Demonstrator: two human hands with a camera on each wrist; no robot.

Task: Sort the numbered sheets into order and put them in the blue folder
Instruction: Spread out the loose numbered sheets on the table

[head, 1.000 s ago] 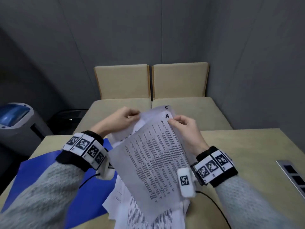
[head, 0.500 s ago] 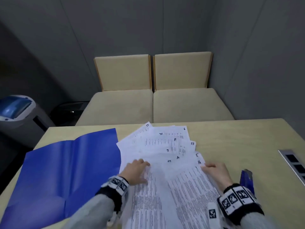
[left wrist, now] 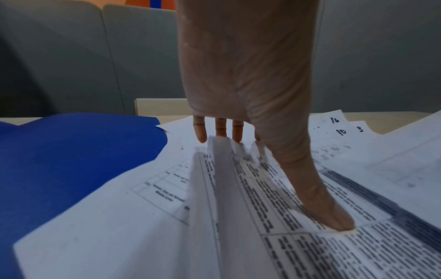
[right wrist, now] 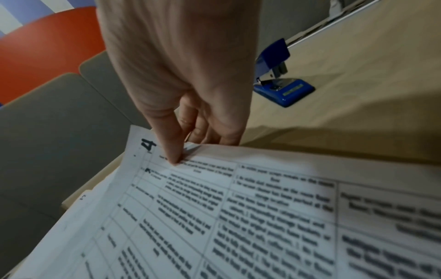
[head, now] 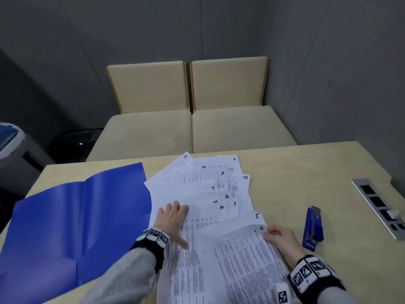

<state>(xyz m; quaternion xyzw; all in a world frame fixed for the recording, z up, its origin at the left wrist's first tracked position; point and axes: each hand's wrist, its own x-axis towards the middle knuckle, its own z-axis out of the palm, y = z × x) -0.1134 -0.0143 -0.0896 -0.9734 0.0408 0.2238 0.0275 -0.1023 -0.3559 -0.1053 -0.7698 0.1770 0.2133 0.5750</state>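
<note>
Several numbered sheets point(head: 208, 183) lie fanned across the table's middle, with 17, 6, 11, 23, 7, 16, 10, 3 and 5 readable. The open blue folder point(head: 65, 227) lies flat to their left. My left hand point(head: 175, 220) presses flat on the sheets, fingers straight and thumb point(left wrist: 334, 217) spread out on the print. My right hand point(head: 268, 232) pinches the top right corner of sheet 4 point(head: 241, 260). In the right wrist view its thumb point(right wrist: 174, 154) lies on top of sheet 4 point(right wrist: 214, 207) and its fingers curl under the lifted edge.
A blue stapler point(head: 313, 229) stands on the table just right of my right hand. A metal socket strip point(head: 381, 207) is set into the table at the far right. Beige bench seats point(head: 197, 128) lie beyond the far edge, and a grey bin point(head: 8, 139) is at the left.
Both hands came down from holding sheets up in the air. The left now presses flat on the fanned pile; the right holds sheet 4 low by its corner.
</note>
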